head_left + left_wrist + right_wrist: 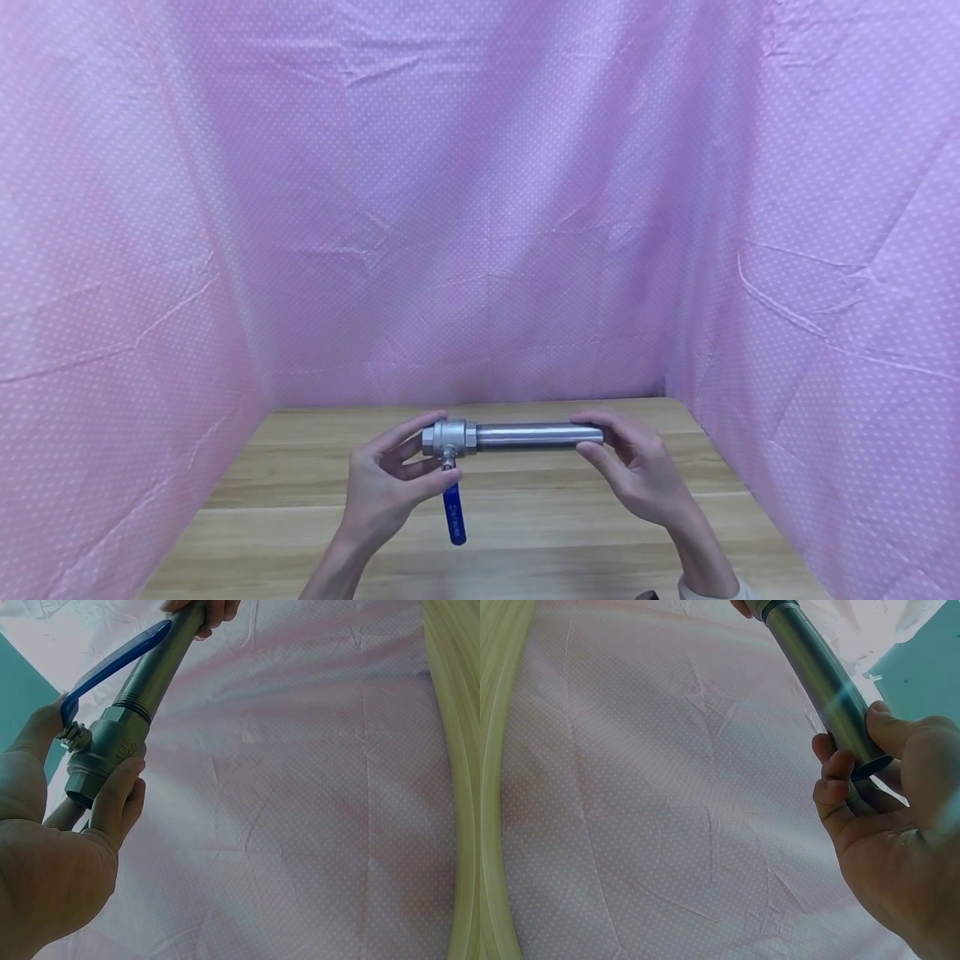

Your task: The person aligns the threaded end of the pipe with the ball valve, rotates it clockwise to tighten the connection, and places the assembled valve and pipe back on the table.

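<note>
A metal ball valve (452,437) with a blue lever handle (453,515) is joined to a straight steel pipe (536,436), the pair lying level across the head view. My left hand (390,479) grips the valve body, fingers behind it and thumb against the top of the lever. Threads (133,703) show where the pipe meets the valve's hex end in the left wrist view. At the pipe's free end my right hand (637,471) pinches it between thumb and fingers. The right wrist view shows that end's dark round opening (872,766) close by the fingers.
A wooden tabletop (525,533) lies below the hands. Pink dotted cloth (480,208) hangs at the back and on both sides. A small dark object (647,595) shows at the bottom edge near the right sleeve (716,588).
</note>
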Tool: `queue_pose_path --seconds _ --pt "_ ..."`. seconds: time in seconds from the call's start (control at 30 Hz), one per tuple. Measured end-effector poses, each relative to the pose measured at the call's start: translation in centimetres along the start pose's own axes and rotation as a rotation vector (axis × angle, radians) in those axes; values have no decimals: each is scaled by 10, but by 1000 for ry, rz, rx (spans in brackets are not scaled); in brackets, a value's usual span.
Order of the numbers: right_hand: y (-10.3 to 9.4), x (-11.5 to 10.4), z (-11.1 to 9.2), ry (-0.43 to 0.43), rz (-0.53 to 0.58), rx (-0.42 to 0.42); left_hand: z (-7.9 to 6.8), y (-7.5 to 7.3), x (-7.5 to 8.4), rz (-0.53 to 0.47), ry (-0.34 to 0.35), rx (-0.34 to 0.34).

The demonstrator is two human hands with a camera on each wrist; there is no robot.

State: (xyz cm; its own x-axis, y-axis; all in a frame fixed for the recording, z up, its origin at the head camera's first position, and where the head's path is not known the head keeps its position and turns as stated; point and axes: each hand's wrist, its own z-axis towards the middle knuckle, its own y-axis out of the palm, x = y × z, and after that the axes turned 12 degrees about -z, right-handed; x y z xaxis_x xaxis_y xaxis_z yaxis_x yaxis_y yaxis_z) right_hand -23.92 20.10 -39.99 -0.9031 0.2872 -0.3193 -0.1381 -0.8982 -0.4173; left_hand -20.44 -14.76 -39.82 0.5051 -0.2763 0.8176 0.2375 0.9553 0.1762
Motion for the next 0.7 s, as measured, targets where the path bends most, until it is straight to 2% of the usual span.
queue_pose_path --seconds 0.2,0.43,0.7 --pt "0 1 0 5 46 -4 0 0 0 -4 -6 2" --pt "2 3 1 -53 113 -3 -1 0 0 2 -3 3" --pt "2 3 1 -66 119 -4 0 0 1 -2 2 0"
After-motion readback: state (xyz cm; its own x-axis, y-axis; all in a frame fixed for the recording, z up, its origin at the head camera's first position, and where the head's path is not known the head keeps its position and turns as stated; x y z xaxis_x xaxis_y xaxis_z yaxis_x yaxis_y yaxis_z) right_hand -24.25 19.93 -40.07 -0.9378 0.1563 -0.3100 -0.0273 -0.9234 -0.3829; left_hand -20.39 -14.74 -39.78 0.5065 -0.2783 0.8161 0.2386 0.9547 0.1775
